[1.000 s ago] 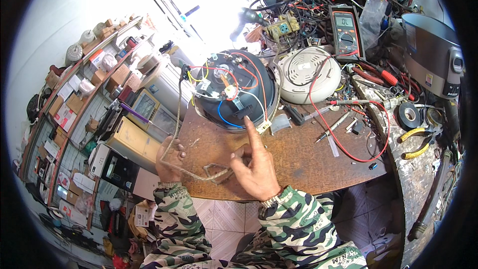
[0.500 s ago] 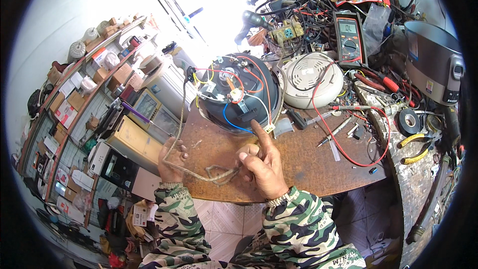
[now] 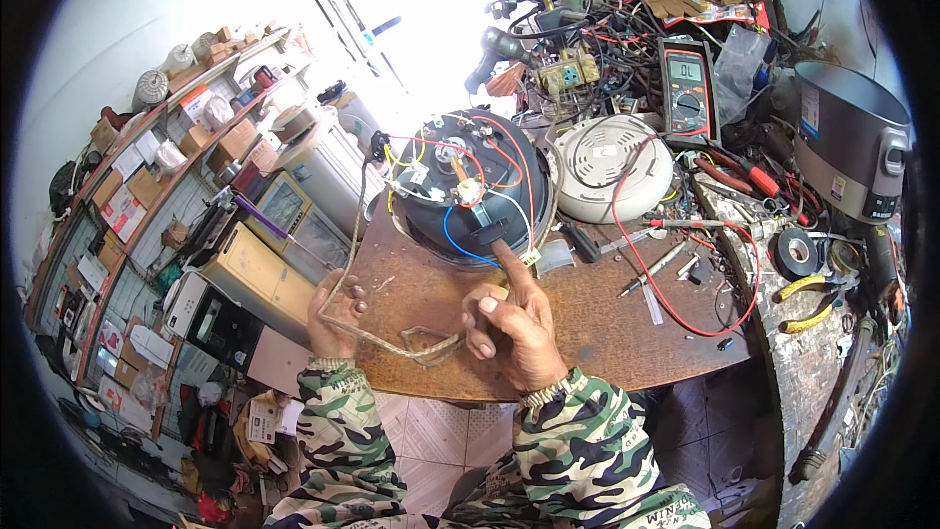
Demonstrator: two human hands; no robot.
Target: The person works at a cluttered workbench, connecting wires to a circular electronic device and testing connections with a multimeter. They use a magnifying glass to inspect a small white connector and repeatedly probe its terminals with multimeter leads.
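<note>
A round black appliance body (image 3: 411, 211) stands on the brown table (image 3: 627, 343), its wired underside facing up with red, blue, white and yellow leads. My right hand (image 3: 529, 328) is in front of it, index finger stretched toward a black part (image 3: 487, 234) at its near edge. Its other fingers curl loosely, with nothing visible in them. To the left, my left hand (image 3: 333, 323) is palm up with fingers loosely bent and apart. A worn cloth-covered cord (image 3: 387, 341) runs down from the appliance, bends across this hand and passes toward my right hand.
A cream slotted cover (image 3: 612, 191) sits beside the appliance. Behind it are a multimeter (image 3: 688, 88) and a heap of cables (image 3: 607, 15). A grey cooker shell (image 3: 850, 142), black tape (image 3: 804, 252) and yellow-handled pliers (image 3: 808, 304) lie to the right. Loaded shelves (image 3: 147, 206) line the left wall.
The view has shifted slightly. My right hand's curled fingers have loosened a little, while its index finger still points at the black part. My left hand and the cord look unchanged.
</note>
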